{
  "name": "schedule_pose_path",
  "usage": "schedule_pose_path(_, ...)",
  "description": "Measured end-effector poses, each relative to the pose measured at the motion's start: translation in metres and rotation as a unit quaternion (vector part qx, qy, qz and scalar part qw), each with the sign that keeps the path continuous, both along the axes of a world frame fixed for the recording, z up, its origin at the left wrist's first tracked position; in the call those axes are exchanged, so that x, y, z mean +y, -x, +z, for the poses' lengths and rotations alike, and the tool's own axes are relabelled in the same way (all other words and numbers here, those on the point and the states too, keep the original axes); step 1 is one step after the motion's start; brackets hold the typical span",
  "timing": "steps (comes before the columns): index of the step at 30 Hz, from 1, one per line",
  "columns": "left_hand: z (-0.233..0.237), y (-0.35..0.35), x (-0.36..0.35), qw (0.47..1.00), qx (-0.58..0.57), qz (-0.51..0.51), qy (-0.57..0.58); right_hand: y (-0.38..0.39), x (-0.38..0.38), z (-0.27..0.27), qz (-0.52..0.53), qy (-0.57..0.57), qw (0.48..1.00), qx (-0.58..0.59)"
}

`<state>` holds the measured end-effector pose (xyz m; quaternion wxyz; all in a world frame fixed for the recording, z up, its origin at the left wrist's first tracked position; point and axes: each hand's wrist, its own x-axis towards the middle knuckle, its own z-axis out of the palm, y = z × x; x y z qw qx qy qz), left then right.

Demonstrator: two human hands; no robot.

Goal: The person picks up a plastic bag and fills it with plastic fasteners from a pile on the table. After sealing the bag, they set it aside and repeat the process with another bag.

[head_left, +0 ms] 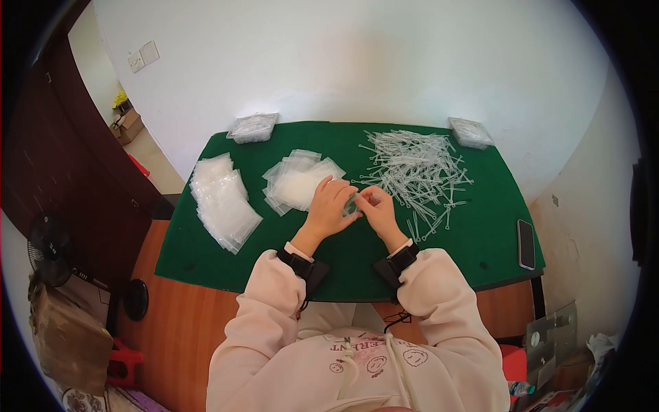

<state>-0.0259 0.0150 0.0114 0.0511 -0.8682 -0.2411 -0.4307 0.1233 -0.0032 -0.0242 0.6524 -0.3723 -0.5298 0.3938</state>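
Observation:
Over the middle of the green table, my left hand [331,210] is closed on a small clear plastic bag [351,204]. My right hand [379,213] meets it there, thumb and fingers pinched at the bag's edge. Whether anything is inside the bag is too small to tell. Just beyond my left hand lies a loose pile of flat clear bags [295,180]. Past my right hand spreads a heap of clear plastic sticks [419,168], many with a small ring at one end. A few sticks [429,226] lie apart on the near side of the heap.
Overlapping clear bags [223,202] form a row at the left of the green tabletop [329,268]. Filled clear boxes stand at the back left [253,127] and back right [471,132] corners. A phone [526,244] lies near the right edge. A wall rises behind.

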Motion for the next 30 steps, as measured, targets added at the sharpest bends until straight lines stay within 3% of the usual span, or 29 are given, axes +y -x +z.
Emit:
schedule_pose_path(1, -0.001, 0.0, -0.001, 1.0, -0.001, 0.0, -0.001, 0.0, -0.001, 0.004, -0.003, -0.001, 1.0, 0.008)
schedule_pose_path(2, -0.002, 0.0, -0.003, 0.993, -0.051, -0.021, 0.102, -0.003, -0.001, 0.007, -0.002, -0.002, 1.0, 0.006)
schedule_pose_path(4, -0.003, 0.0, -0.009, 0.939, -0.147, -0.064, 0.304, -0.016, -0.003, 0.013, 0.01, 0.042, 0.99, 0.135)
schedule_pose_path(5, -0.006, -0.002, -0.008, 0.939, -0.149, -0.065, 0.303, -0.02, -0.003, 0.016, 0.014, 0.065, 0.978, 0.199)
schedule_pose_path(8, -0.018, -0.009, -0.006, 0.826, -0.158, -0.218, 0.496, -0.022, 0.0, 0.021, -0.012, 0.018, 0.971, 0.239)
schedule_pose_path(14, -0.031, -0.015, -0.005, 0.842, -0.1, -0.168, 0.503, -0.021, 0.003, 0.022, -0.102, -0.004, 0.962, 0.255)
schedule_pose_path(17, -0.031, -0.017, -0.007, 0.843, -0.093, -0.163, 0.505, -0.027, -0.008, 0.023, 0.033, 0.055, 0.97, 0.233)
schedule_pose_path(18, -0.031, -0.018, -0.008, 0.848, -0.084, -0.159, 0.499, -0.026, -0.008, 0.022, 0.033, 0.056, 0.97, 0.233)
schedule_pose_path(22, -0.028, -0.018, -0.011, 0.86, -0.056, -0.144, 0.487, -0.018, -0.006, 0.016, -0.061, 0.08, 0.987, 0.124)
schedule_pose_path(25, -0.027, -0.017, -0.01, 0.866, -0.037, -0.129, 0.482, -0.015, -0.002, 0.009, -0.103, -0.035, 0.993, -0.036)
schedule_pose_path(30, -0.029, -0.018, -0.01, 0.871, -0.066, -0.145, 0.465, -0.008, -0.01, 0.016, -0.095, -0.1, 0.986, -0.09)
